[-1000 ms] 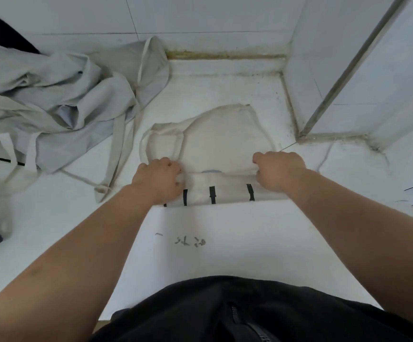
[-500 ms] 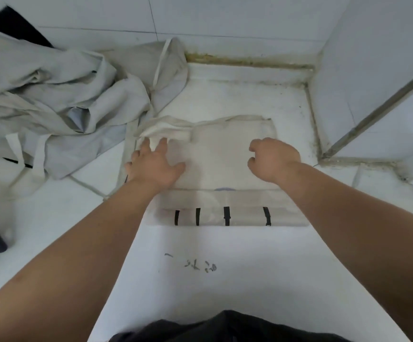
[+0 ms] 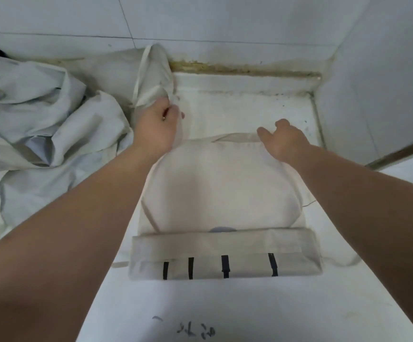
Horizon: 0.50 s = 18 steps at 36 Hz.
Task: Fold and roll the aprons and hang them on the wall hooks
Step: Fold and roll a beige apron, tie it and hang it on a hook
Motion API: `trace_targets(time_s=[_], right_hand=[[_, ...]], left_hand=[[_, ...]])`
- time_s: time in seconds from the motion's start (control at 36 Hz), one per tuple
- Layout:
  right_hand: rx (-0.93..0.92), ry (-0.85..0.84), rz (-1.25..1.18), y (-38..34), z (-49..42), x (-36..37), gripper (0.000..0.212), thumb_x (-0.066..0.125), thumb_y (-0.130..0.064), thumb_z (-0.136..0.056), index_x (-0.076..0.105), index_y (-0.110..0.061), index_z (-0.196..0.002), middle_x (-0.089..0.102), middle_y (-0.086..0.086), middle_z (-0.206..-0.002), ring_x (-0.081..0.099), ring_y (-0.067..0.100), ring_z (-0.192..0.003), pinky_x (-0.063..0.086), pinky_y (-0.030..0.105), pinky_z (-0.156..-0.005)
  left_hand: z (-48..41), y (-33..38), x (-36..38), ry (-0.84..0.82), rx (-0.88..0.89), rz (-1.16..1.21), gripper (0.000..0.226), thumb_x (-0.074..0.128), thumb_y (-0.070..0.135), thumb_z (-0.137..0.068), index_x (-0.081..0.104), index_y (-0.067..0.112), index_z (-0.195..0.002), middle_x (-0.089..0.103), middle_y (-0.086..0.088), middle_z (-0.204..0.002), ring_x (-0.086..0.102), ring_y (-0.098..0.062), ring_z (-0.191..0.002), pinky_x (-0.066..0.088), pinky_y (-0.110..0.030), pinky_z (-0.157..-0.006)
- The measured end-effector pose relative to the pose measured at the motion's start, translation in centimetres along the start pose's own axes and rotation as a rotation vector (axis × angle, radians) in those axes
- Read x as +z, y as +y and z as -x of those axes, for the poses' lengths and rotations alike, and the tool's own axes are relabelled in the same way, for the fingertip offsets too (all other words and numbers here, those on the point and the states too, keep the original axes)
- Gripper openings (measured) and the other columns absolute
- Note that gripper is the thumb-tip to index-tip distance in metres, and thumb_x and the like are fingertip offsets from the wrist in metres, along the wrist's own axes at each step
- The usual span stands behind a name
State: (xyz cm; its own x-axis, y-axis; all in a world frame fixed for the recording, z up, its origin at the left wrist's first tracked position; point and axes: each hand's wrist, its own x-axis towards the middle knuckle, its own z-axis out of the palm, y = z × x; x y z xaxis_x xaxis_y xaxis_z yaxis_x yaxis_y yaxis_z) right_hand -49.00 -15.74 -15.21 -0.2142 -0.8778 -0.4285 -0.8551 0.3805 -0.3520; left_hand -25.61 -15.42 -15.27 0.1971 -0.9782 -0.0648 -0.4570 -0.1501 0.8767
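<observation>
A beige apron (image 3: 220, 188) lies flat on the white counter (image 3: 225, 304), its near edge folded into a band with black stitch marks (image 3: 222, 266). My left hand (image 3: 157, 124) is at the apron's far left corner and grips a pale fabric strap (image 3: 142, 77) that rises from it. My right hand (image 3: 284, 140) rests on the apron's far edge with its fingers loosely spread, touching the top hem.
A heap of grey aprons (image 3: 42, 124) covers the counter's left side. Tiled walls close the back (image 3: 225, 25) and the right (image 3: 373, 82). A stained seam (image 3: 245, 69) runs along the back edge. Small black scribbles (image 3: 195, 333) mark the near counter.
Both hands left the folded band and moved to the apron's far edge. The left hand took hold of the strap. The camera moved closer over the counter.
</observation>
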Motion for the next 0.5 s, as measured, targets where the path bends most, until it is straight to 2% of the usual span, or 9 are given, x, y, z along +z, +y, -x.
trace_targets(time_s=[0.06,0.08,0.11,0.19,0.25,0.31,0.36,0.44,0.5], right_hand=[[-0.013,-0.072,-0.035,-0.2,-0.8,0.3,0.031,0.052,-0.035,-0.093,0.053,-0.004,-0.096,0.056,0.013,-0.088,0.056,0.031,-0.083,0.042,0.028,-0.06],[-0.001,-0.118,-0.058,-0.5,-0.9,0.3,0.026,0.058,-0.029,-0.089,0.051,-0.006,-0.081,0.05,0.009,-0.074,0.05,0.026,-0.066,0.034,0.026,-0.048],[0.017,-0.148,-0.079,-0.7,-1.0,0.2,0.024,0.062,-0.024,-0.085,0.049,-0.007,-0.074,0.046,0.007,-0.069,0.045,0.022,-0.057,0.028,0.024,-0.045],[0.013,-0.151,-0.159,-1.2,-1.2,-0.4,0.021,0.068,-0.012,-0.076,0.062,0.0,-0.091,0.051,0.01,-0.073,0.045,0.02,-0.054,0.03,0.022,-0.045],[-0.064,-0.123,-0.264,-1.5,-1.1,-0.8,0.02,0.066,-0.008,-0.079,0.065,0.001,-0.097,0.053,0.01,-0.078,0.046,0.018,-0.057,0.033,0.023,-0.047],[-0.164,0.004,-0.354,-1.8,-1.1,-0.9,0.007,0.063,-0.013,-0.084,0.059,-0.009,-0.079,0.051,0.004,-0.074,0.047,0.017,-0.063,0.035,0.023,-0.05],[-0.258,0.192,-0.444,-1.8,-0.8,-0.8,0.023,0.058,-0.018,-0.087,0.044,-0.02,-0.07,0.045,-0.003,-0.067,0.043,0.01,-0.061,0.034,0.016,-0.052],[-0.274,0.406,-0.632,-1.8,-0.3,-0.7,0.029,0.055,-0.02,-0.091,0.035,-0.026,-0.072,0.038,-0.009,-0.063,0.036,0.004,-0.053,0.033,0.007,-0.049],[-0.208,0.479,-0.705,-1.6,-0.3,-0.7,0.019,0.051,-0.023,-0.095,0.037,-0.022,-0.082,0.036,-0.008,-0.065,0.035,0.003,-0.052,0.033,0.009,-0.048]], left_hand=[[-0.1,0.3,0.7,-0.128,0.026,0.038,0.021,0.046,0.018,-0.1,0.064,0.009,-0.092,0.066,0.003,-0.081,0.06,-0.006,-0.072,0.048,-0.023,-0.075],[-0.1,0.3,1.1,-0.181,0.027,0.024,0.024,0.047,0.021,-0.1,0.065,0.008,-0.09,0.067,0.002,-0.081,0.06,-0.006,-0.07,0.047,-0.021,-0.071],[0.0,0.3,1.4,-0.214,0.026,0.003,0.029,0.048,0.024,-0.099,0.064,0.004,-0.088,0.066,0.0,-0.079,0.059,-0.005,-0.066,0.046,-0.021,-0.068],[0.3,-0.3,1.9,-0.231,0.012,-0.039,0.037,0.046,0.03,-0.1,0.057,-0.001,-0.082,0.056,0.003,-0.062,0.047,-0.002,-0.051,0.04,-0.021,-0.058],[0.5,-0.8,1.9,-0.219,0.015,-0.048,0.037,0.045,0.03,-0.1,0.054,0.002,-0.079,0.05,0.004,-0.057,0.044,-0.002,-0.048,0.038,-0.023,-0.057],[0.6,-1.1,1.7,-0.187,0.038,-0.051,0.036,0.044,0.029,-0.101,0.051,0.006,-0.075,0.048,0.004,-0.058,0.045,-0.001,-0.049,0.039,-0.023,-0.059],[0.7,-1.2,1.3,-0.151,0.066,-0.073,0.034,0.043,0.029,-0.101,0.048,0.01,-0.073,0.045,0.005,-0.06,0.045,-0.002,-0.053,0.039,-0.024,-0.061],[0.8,-1.0,0.9,-0.046,0.17,-0.129,0.032,0.041,0.026,-0.101,0.044,0.017,-0.071,0.041,0.008,-0.061,0.039,-0.007,-0.058,0.033,-0.026,-0.061],[1.1,-0.6,0.5,0.045,0.246,-0.235,0.019,0.041,0.019,-0.101,0.052,0.012,-0.088,0.045,0.004,-0.073,0.04,-0.009,-0.07,0.03,-0.025,-0.067]])
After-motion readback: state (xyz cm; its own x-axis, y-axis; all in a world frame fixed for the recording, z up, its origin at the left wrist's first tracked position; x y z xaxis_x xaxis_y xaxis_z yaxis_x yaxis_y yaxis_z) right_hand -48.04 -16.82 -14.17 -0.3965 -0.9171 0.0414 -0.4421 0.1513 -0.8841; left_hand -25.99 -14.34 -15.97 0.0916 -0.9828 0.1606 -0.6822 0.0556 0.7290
